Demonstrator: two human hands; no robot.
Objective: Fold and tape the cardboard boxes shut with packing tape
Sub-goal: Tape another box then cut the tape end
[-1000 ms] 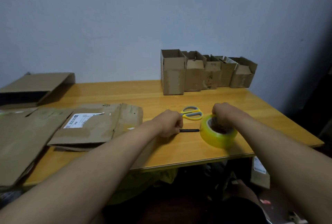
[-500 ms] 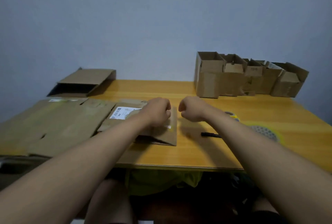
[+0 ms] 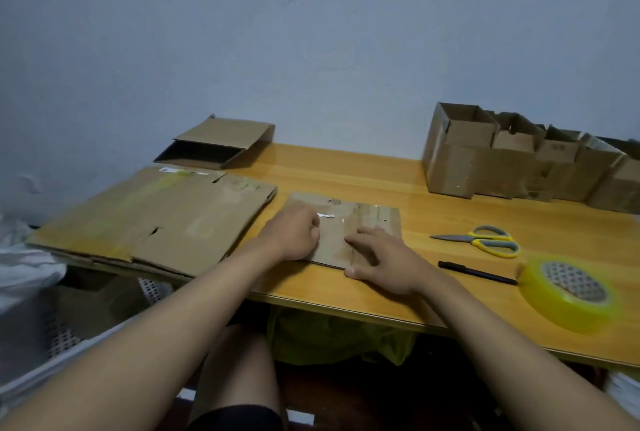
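A small flattened cardboard box [image 3: 367, 219] lies in the middle of the wooden table [image 3: 346, 171]. My left hand [image 3: 294, 236] sits curled over the box's left edge, fingers tucked in against the cardboard. On the box's near right part, my right hand [image 3: 384, 264] rests with fingers spread flat and the thumb at the near edge. A yellow-tinted roll of packing tape [image 3: 568, 292] lies at the table's near right, apart from both hands.
Yellow-handled scissors [image 3: 485, 240] and a black pen [image 3: 478, 271] lie right of my hands. Large flattened cardboard [image 3: 156, 216] covers the left end, with a half-open flat box [image 3: 218, 143] behind it. Several open boxes [image 3: 519, 167] line the back right wall.
My right hand left the tape roll, and both hands swung left and came down onto the small flattened box. The right hand went from a fist to spread fingers.
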